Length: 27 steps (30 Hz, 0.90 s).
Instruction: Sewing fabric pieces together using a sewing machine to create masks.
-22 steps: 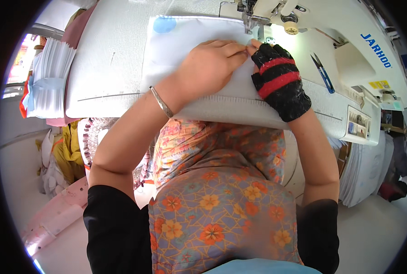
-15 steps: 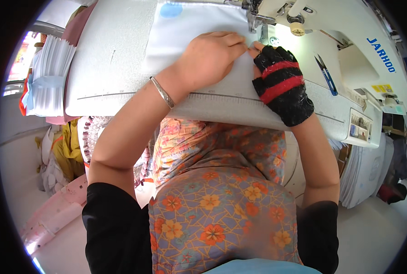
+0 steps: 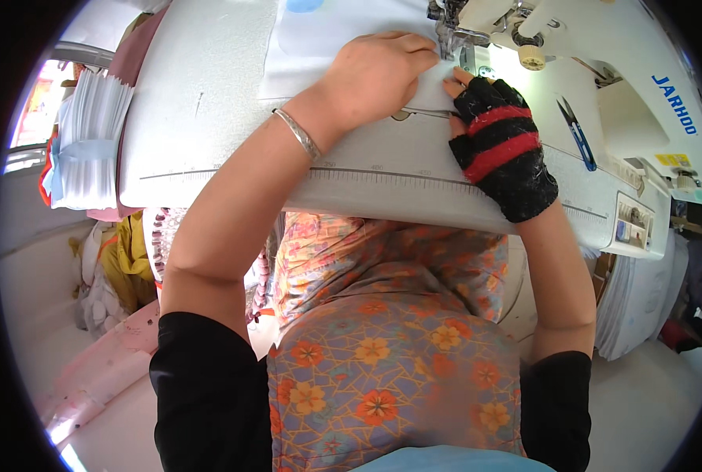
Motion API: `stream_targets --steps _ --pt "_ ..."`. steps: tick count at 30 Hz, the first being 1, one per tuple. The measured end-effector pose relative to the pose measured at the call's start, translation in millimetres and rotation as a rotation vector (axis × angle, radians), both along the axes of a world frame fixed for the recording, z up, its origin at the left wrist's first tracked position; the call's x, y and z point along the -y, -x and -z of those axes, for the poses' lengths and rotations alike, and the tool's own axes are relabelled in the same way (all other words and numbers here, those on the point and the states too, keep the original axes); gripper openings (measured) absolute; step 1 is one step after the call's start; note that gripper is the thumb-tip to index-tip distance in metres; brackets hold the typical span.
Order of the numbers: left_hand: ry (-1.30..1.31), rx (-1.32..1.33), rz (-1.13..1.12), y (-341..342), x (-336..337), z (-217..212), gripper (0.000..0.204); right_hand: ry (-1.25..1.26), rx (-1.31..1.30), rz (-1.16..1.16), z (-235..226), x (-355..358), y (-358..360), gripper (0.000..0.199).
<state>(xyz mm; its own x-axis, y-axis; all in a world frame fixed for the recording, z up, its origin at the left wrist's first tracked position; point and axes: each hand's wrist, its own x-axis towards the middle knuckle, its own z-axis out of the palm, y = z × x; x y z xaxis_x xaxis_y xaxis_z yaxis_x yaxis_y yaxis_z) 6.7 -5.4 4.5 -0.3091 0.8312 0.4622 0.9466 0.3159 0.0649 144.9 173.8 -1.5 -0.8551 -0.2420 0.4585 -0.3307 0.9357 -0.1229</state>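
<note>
1. One right hand [image 3: 499, 141] in one black-and-red fingerless knit glove [image 3: 512, 169] is held half-curled; any grip cannot be told
2. One white fabric sheet [image 3: 300, 59] is spread on the pale machine bed [image 3: 225, 138], near edge run left-to-right; its long axis cannot be told
3. It is covered partly by one bare left hand [image 3: 378, 79], fingers bent, grip unclear

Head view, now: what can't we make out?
All in the head view:
Thin white sheet: far end, cut off by the top edge.
Bare left hand: palm side, hidden by its own back.
Right hand in black-and-red fingerless glove: palm, hidden likewise.
White sewing machine: top, cut off there too.
Orange-and-purple floral garment: lower right, blurred.
</note>
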Motion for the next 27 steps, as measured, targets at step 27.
stream_targets --steps 27 --pt "0.24 -0.031 0.133 0 20 -20 0.045 0.146 -0.052 -0.075 7 -2 6 0.025"
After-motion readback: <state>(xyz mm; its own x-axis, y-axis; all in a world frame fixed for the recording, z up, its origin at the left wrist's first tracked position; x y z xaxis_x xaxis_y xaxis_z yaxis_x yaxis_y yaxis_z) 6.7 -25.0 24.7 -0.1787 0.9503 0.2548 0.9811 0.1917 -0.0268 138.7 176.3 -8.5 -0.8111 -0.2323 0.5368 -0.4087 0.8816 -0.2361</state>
